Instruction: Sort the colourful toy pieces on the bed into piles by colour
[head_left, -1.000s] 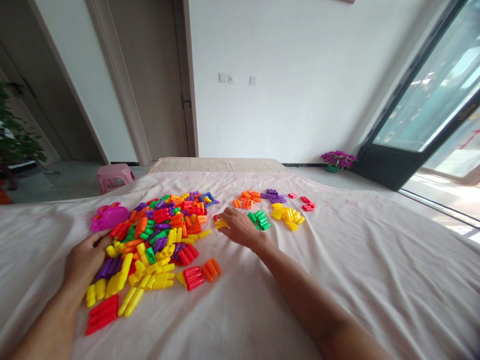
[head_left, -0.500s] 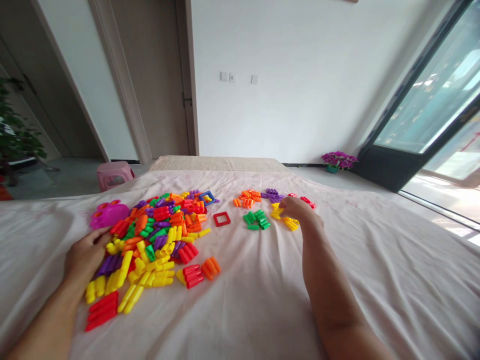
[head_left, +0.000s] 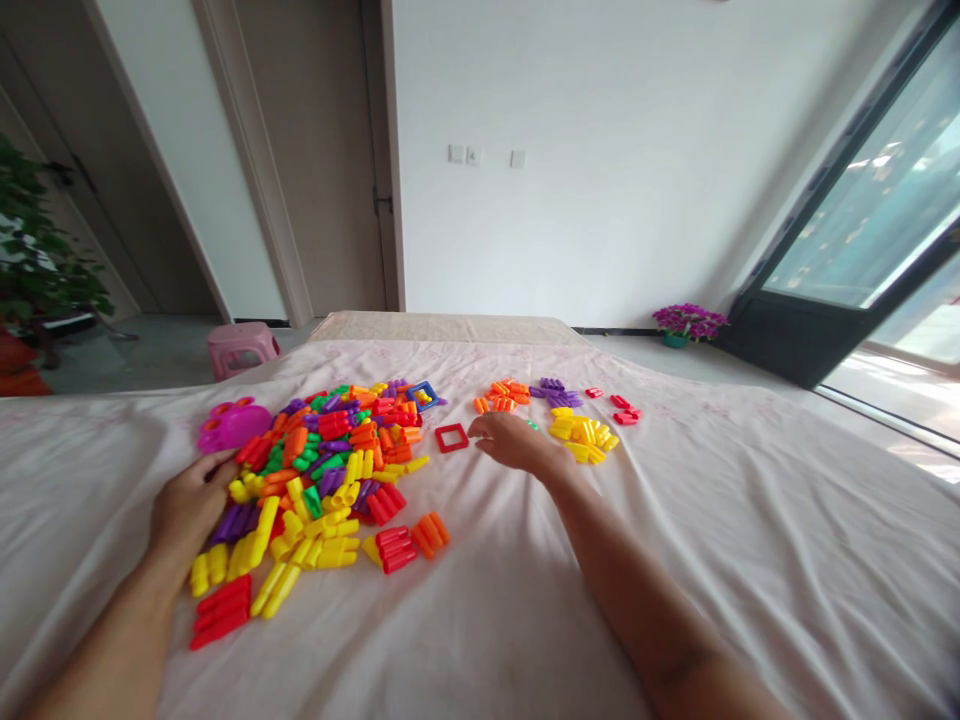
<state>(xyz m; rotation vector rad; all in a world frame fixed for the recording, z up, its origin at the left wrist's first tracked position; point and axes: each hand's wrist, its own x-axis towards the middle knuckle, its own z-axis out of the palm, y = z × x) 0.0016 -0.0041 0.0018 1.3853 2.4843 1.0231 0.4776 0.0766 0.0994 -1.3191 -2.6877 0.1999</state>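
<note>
At the left edge of a mixed pile of plastic building pieces, my left hand rests with fingers apart, touching the outer pieces. It holds nothing that I can see. A magenta paw-shaped piece lies just beyond it. My right hand hovers, palm down and fingers loosely apart, right of a red square frame. It mostly covers the green pieces. Sorted by colour around it are orange pieces, purple pieces, yellow pieces and several red pieces.
A pale patterned cloth with wrinkles covers the table. A blue square frame leans at the pile's far right edge. Near the front lie red pieces and orange pieces. A pink stool stands beyond the table.
My right hand has come away from the yellow pieces and moved left, over the green ones. The yellow group now shows fully. My left hand stays by the pile; the view shifts slightly.
</note>
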